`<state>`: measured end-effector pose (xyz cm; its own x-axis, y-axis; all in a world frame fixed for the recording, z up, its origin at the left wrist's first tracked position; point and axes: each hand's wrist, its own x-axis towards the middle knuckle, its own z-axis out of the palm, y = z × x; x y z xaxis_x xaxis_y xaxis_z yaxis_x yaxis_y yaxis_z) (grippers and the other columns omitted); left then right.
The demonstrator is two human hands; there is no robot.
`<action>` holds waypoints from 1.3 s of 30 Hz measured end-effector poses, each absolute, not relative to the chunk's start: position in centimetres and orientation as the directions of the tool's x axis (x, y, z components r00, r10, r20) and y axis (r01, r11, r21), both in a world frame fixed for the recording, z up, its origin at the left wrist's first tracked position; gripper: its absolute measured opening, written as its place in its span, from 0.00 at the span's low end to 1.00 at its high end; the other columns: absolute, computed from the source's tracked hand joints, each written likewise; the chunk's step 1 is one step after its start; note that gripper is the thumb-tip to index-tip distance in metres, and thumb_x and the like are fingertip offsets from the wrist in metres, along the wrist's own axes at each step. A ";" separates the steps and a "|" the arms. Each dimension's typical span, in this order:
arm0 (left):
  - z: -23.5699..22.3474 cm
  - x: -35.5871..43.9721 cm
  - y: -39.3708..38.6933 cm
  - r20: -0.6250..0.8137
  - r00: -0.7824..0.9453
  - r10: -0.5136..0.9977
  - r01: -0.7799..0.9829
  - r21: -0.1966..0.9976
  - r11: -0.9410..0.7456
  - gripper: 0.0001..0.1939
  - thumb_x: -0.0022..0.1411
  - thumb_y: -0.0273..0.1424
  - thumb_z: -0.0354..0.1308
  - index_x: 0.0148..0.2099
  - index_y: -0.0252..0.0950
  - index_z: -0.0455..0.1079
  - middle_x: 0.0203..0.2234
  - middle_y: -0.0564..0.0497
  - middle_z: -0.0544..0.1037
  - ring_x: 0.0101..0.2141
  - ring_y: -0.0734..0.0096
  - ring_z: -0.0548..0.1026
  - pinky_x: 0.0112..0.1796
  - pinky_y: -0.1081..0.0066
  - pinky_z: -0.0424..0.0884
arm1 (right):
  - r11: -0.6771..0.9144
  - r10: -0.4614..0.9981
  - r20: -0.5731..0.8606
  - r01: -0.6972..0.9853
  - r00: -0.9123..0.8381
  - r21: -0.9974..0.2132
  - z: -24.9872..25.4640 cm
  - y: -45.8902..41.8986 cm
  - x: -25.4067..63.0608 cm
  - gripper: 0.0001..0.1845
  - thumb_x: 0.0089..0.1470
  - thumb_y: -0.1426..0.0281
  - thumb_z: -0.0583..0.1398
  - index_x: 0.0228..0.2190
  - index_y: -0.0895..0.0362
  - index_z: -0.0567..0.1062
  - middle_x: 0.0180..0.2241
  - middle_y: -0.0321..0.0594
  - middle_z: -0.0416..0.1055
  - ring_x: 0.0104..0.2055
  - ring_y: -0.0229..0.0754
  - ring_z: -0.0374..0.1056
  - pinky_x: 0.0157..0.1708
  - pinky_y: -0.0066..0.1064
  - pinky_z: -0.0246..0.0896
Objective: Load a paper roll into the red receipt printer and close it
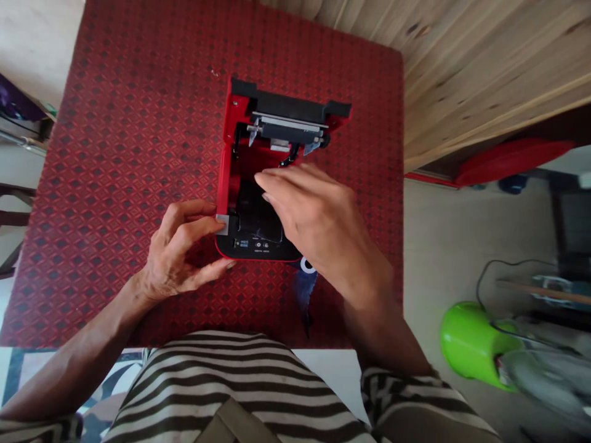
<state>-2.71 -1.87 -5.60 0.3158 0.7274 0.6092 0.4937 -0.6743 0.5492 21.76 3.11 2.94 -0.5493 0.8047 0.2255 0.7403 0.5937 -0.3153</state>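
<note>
A red and black label printer (258,249) stands on the table with its hinged lid (290,107) raised, showing a roller (289,130) inside it. My left hand (182,246) grips the printer's near left corner, index fingertip on a small grey square (222,224) and thumb along the front edge. Over the open cavity (256,206) is my right hand (318,215), its fingers pressed together and pointing left. Whether anything sits between them is hidden. By the printer's front right corner, below my right wrist, lie a white ring (308,265) and a dark blue strip (305,298).
A red patterned cloth (152,141) covers the table. A wooden panel (484,67) borders its far right side. On the floor to the right stand a bright green bucket (471,344) and a dark cable (484,271). My striped garment (231,375) meets the near edge.
</note>
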 end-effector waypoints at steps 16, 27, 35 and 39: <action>-6.2 -2.7 -2.0 0.611 0.345 0.713 0.489 0.531 -0.692 0.31 0.67 0.42 0.71 0.65 0.39 0.67 0.53 0.41 0.77 0.53 0.59 0.80 0.51 0.60 0.84 | 0.605 0.795 0.081 0.777 -0.601 -0.171 4.0 4.5 19.9 0.05 0.64 0.75 0.65 0.42 0.56 0.80 0.42 0.44 0.82 0.48 0.51 0.78 0.50 0.42 0.73; -6.0 -3.0 -1.6 0.635 0.337 0.695 0.517 0.492 -0.700 0.30 0.67 0.43 0.71 0.64 0.39 0.68 0.51 0.41 0.78 0.50 0.58 0.80 0.48 0.59 0.84 | 0.223 0.909 0.350 0.447 0.225 -0.867 -1.0 2.9 30.6 0.15 0.54 0.60 0.71 0.41 0.49 0.77 0.39 0.35 0.82 0.39 0.44 0.79 0.39 0.37 0.75; -5.9 -3.1 -0.9 0.694 0.361 0.623 0.522 0.403 -0.752 0.34 0.63 0.44 0.74 0.66 0.39 0.69 0.46 0.43 0.80 0.47 0.55 0.79 0.44 0.56 0.84 | 0.046 0.965 0.168 0.505 0.200 -0.862 -8.4 3.3 30.5 0.17 0.59 0.56 0.64 0.45 0.51 0.71 0.45 0.41 0.82 0.47 0.42 0.79 0.53 0.39 0.74; -5.9 -3.1 -1.0 0.681 0.366 0.634 0.531 0.407 -0.744 0.34 0.63 0.44 0.73 0.66 0.40 0.68 0.46 0.44 0.80 0.47 0.55 0.79 0.45 0.55 0.84 | 0.082 0.974 0.176 0.504 0.141 -0.860 -8.3 3.2 30.6 0.17 0.59 0.60 0.65 0.47 0.52 0.72 0.47 0.42 0.82 0.49 0.43 0.79 0.55 0.40 0.74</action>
<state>-3.12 -0.95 -5.95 0.3662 0.6338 0.6813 0.5305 -0.7437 0.4067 30.63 3.19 -8.27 0.1407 0.9743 0.1757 0.5041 0.0823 -0.8597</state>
